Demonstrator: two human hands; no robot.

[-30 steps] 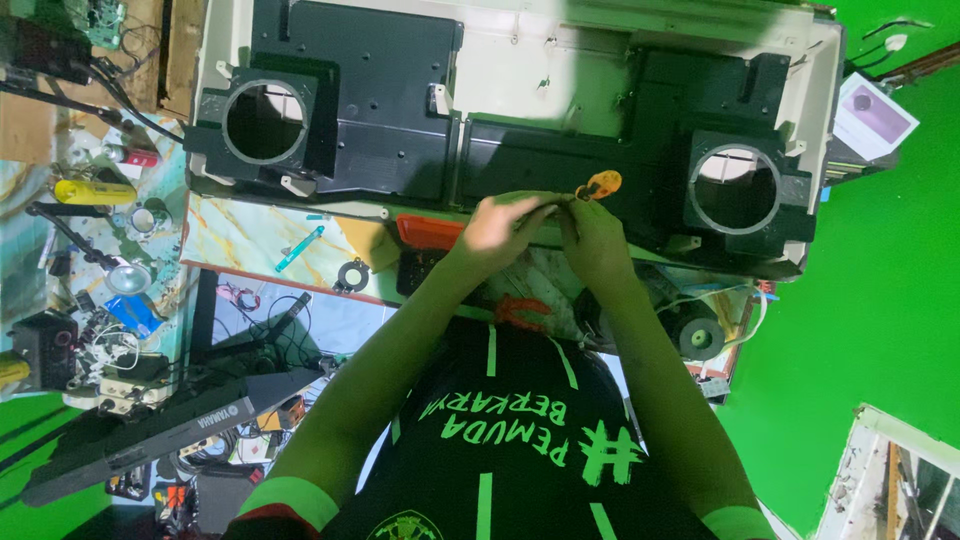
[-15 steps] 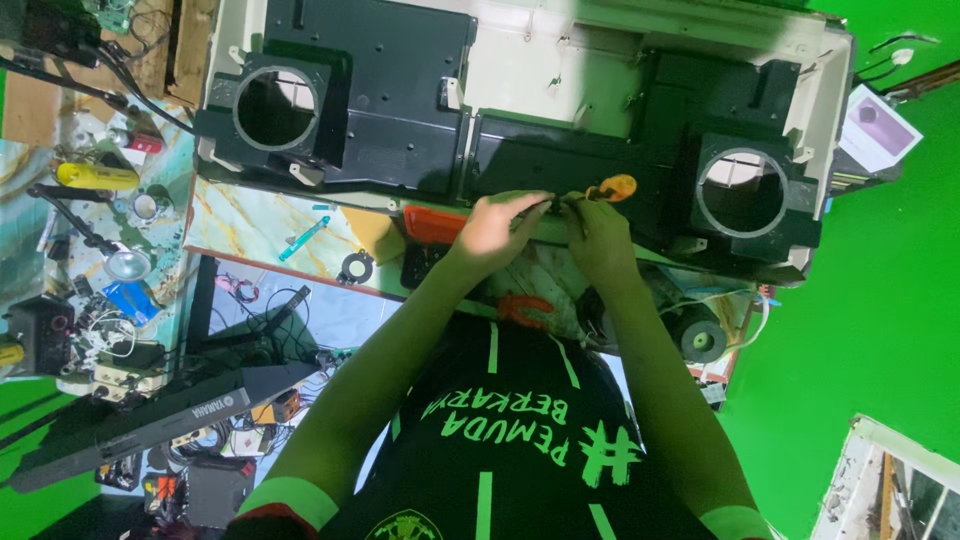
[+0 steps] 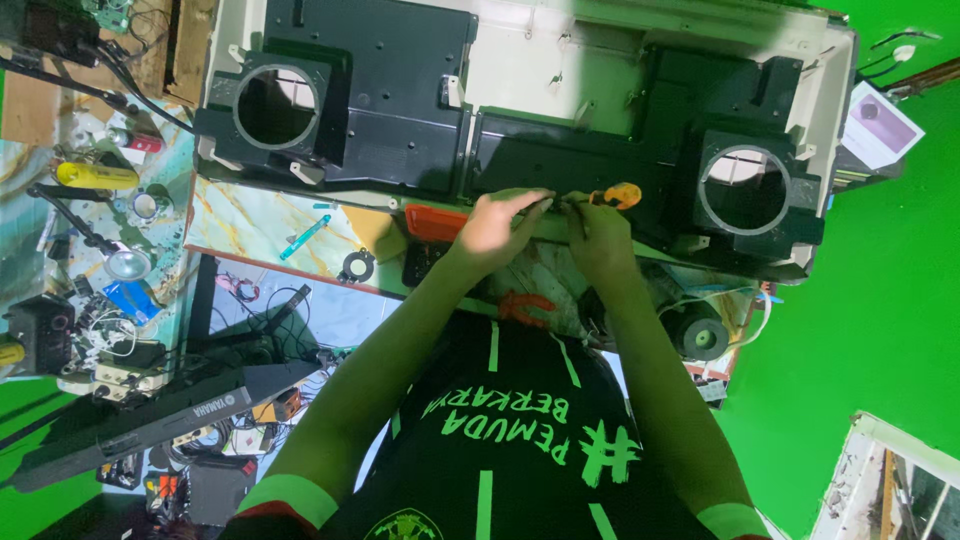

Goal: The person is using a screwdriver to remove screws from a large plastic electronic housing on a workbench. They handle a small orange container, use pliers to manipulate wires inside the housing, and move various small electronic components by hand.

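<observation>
Hands meet at the lower edge of the big cream-and-black housing (image 3: 520, 100) in front of you: your left hand (image 3: 497, 228) lies on the black panel with fingers curled loosely, fingertips (image 3: 540, 198) touching the rim, while your right hand (image 3: 597, 222) is closed around an orange-handled tool (image 3: 620, 193) whose handle pokes out above your knuckles. Whether the left pinches anything small you cannot tell — its fingers hide the spot. Just beside your left wrist sits an orange block (image 3: 436, 222), partly under the housing's edge, and beyond it a marbled board (image 3: 260, 220) carries a teal pen (image 3: 303, 236) and a black ring (image 3: 356, 266). Two round openings flank you, one at the far left (image 3: 277, 108) and one to the right (image 3: 743, 189). Further out, the left bench is cluttered with a yellow tool (image 3: 95, 176), cables and small parts; a small speaker (image 3: 700, 336) rests near your right forearm. Compared with half a second back, both hands hold the same spot — only your view has drifted slightly.
</observation>
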